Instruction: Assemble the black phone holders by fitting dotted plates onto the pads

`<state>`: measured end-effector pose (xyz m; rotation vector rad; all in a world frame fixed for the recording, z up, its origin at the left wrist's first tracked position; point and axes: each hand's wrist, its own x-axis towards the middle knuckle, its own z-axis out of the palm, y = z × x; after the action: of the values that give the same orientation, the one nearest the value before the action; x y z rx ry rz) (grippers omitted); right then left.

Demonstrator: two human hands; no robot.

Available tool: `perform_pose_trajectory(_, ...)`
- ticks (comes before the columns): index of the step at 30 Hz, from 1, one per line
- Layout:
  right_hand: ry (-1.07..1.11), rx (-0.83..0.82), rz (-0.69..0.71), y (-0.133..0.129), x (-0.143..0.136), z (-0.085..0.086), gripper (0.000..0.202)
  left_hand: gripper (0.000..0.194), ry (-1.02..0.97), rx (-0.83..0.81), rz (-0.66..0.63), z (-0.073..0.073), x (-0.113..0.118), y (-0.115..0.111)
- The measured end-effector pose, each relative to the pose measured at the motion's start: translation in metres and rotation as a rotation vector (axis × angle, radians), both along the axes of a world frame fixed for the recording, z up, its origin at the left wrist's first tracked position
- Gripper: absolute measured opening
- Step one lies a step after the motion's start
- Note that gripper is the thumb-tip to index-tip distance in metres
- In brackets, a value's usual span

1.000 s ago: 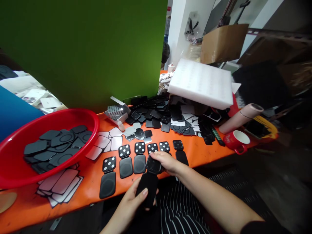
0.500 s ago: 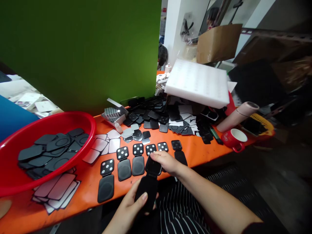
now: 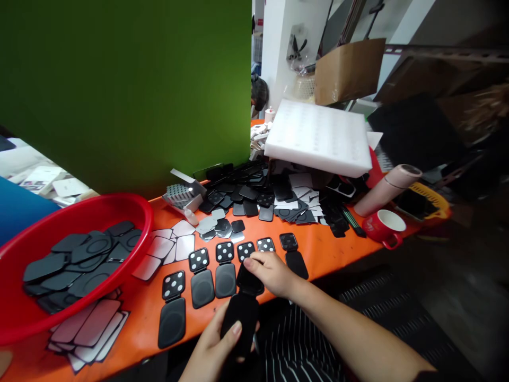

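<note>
Presently, at seven o'clock, the left hand (image 3: 214, 339) pinches the lower panel (image 3: 240, 312) of a hinged black pad (image 3: 243, 302) at six; at five, the right hand (image 3: 276, 273) pinches its upper square (image 3: 252, 282), fingers partly hidden. This looks like pressing or aligning that square; the next move calls for steady support. Against a second ago, the grip matches; the foam slab (image 3: 318, 138) at two o'clock shows further left.

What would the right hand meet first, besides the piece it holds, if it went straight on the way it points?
Likely the dotted black square, fourth from the left in its row, just beyond the right hand; depth is unclear, so the hand might pass above it.
</note>
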<state>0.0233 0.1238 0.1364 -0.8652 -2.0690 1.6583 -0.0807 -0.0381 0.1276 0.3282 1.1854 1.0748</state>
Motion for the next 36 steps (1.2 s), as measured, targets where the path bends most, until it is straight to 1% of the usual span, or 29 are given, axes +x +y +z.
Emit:
perform_pose_trajectory(4,0.163,-0.475,0.056,-0.001,-0.003,-0.004,0.040,0.047,0.012,0.031,0.034,0.009,0.002,0.002)
perform_pose_trajectory(5,0.186,-0.548,0.059,-0.001,-0.004,-0.005,0.040,0.047,0.023,0.036,0.036,0.010,0.003,0.003)
perform_pose_trajectory(6,0.195,-0.573,0.052,-0.001,-0.004,-0.007,0.039,0.047,0.032,0.037,0.036,0.011,0.003,0.003)
perform_pose_trajectory(7,0.187,-0.550,0.035,0.000,-0.004,-0.008,0.039,0.046,0.036,0.038,0.034,0.011,0.003,0.004)
perform_pose_trajectory(8,0.164,-0.488,0.016,0.000,-0.004,-0.009,0.039,0.046,0.032,0.040,0.029,0.011,0.003,0.004)
perform_pose_trajectory(11,0.062,-0.221,-0.036,-0.001,-0.001,-0.007,0.039,0.044,-0.010,0.038,0.022,0.009,0.003,0.005)
perform_pose_trajectory(13,0.003,-0.093,-0.055,-0.002,0.001,-0.002,0.038,0.045,-0.043,0.019,0.037,0.007,0.003,0.004)
perform_pose_trajectory(16,-0.038,0.038,-0.082,-0.004,0.004,0.009,0.036,0.049,-0.072,-0.025,0.065,0.004,0.005,0.005)
perform_pose_trajectory(18,-0.031,0.071,-0.097,-0.004,0.004,0.016,0.036,0.053,-0.080,-0.059,0.072,0.003,0.005,0.006)
perform_pose_trajectory(19,-0.014,0.049,-0.094,-0.004,0.003,0.018,0.036,0.054,-0.083,-0.072,0.071,0.004,0.006,0.007)
perform_pose_trajectory(21,0.048,-0.086,-0.057,-0.002,0.002,0.019,0.039,0.052,-0.101,-0.086,0.067,0.006,0.007,0.008)
perform_pose_trajectory(24,0.150,-0.358,0.009,-0.002,0.000,0.017,0.045,0.039,-0.176,-0.116,0.085,0.013,0.007,0.008)
perform_pose_trajectory(26,0.203,-0.458,0.024,-0.004,0.000,0.016,0.051,0.030,-0.270,-0.137,0.105,0.015,0.007,0.006)
perform_pose_trajectory(28,0.252,-0.500,0.047,-0.006,0.001,0.015,0.055,0.023,-0.393,-0.131,0.114,0.012,0.005,0.002)
perform_pose_trajectory(30,0.280,-0.518,0.076,-0.009,0.001,0.016,0.056,0.019,-0.530,-0.097,0.110,0.004,0.003,-0.003)
perform_pose_trajectory(32,0.282,-0.511,0.067,-0.010,0.000,0.018,0.054,0.019,-0.658,-0.048,0.107,-0.005,0.001,-0.007)
perform_pose_trajectory(34,0.270,-0.496,0.041,-0.011,0.000,0.019,0.051,0.019,-0.743,-0.012,0.113,-0.013,0.000,-0.010)
perform_pose_trajectory(36,0.262,-0.484,0.022,-0.012,-0.001,0.021,0.050,0.018,-0.781,0.006,0.122,-0.017,0.000,-0.012)
